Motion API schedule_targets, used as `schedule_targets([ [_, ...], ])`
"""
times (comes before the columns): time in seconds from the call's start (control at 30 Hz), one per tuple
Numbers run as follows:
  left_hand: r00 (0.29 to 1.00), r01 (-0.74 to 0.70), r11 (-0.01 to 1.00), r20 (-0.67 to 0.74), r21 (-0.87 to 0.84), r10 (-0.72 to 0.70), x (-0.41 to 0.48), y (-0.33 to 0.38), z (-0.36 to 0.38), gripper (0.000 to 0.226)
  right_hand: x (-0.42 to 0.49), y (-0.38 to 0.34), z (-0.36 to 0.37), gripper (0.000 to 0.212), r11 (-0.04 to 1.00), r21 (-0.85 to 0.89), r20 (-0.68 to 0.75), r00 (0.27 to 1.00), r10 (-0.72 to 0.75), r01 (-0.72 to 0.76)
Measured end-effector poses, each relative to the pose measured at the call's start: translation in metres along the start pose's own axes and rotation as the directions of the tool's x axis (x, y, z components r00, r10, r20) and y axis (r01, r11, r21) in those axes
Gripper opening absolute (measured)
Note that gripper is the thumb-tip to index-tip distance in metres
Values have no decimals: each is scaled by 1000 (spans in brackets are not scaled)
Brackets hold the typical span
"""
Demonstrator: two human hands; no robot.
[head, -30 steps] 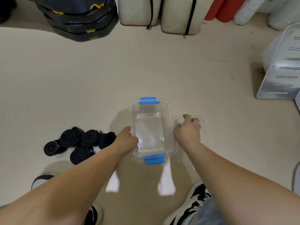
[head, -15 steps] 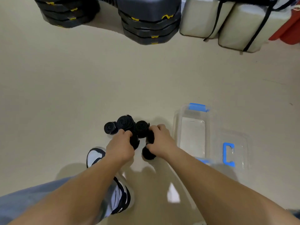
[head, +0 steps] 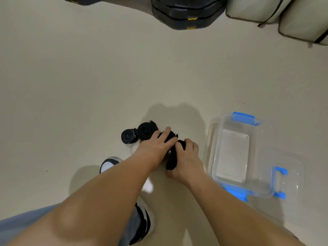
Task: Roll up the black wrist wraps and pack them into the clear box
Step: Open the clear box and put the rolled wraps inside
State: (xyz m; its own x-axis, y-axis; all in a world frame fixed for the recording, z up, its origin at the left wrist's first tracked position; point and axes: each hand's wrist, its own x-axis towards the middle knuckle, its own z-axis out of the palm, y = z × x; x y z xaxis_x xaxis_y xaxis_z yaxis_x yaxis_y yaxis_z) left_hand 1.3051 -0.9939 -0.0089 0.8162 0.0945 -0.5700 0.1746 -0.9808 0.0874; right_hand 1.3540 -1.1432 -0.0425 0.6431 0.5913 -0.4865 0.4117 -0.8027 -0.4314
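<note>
Small wrap coil (head: 128, 137) and bigger wrap coil (head: 145, 131) touch on the smooth beige floor (head: 88, 86), spirals up. My left hand (head: 156, 148) lies over a third roll (head: 170, 136), fingers together, grip unclear. My right hand (head: 186, 160) curls round a fourth roll (head: 171, 163), soft fabric. Near right sits the clear box (head: 211, 139), rigid plastic, with its lid (head: 292, 174) off.

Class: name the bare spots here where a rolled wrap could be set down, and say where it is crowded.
Free: the wide floor between the rolled wraps and the black stack; the floor left of those wraps; the clear box, which holds nothing. Crowded: where the left hand and right hand grip more black wraps beside the shoe.
</note>
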Motion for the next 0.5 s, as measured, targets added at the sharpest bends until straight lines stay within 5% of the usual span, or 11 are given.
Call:
schedule_targets([
  [0.1, 1000, 13, 1000, 25, 5, -13, 9, 0, -1, 107, 3, 2, 1, 87, 1000, -15, 12, 1000, -3, 4],
  [0.3, 997, 1, 994, 80, 111, -10, 22, 6, 0, 119, 2, 3, 7, 123, 994, -104, 172, 985, -15, 33],
  [0.5, 999, 28, 992, 23, 120, -31, 26, 6, 4, 104, 1, 10, 9, 97, 997, -79, 95, 995, -6, 14],
])
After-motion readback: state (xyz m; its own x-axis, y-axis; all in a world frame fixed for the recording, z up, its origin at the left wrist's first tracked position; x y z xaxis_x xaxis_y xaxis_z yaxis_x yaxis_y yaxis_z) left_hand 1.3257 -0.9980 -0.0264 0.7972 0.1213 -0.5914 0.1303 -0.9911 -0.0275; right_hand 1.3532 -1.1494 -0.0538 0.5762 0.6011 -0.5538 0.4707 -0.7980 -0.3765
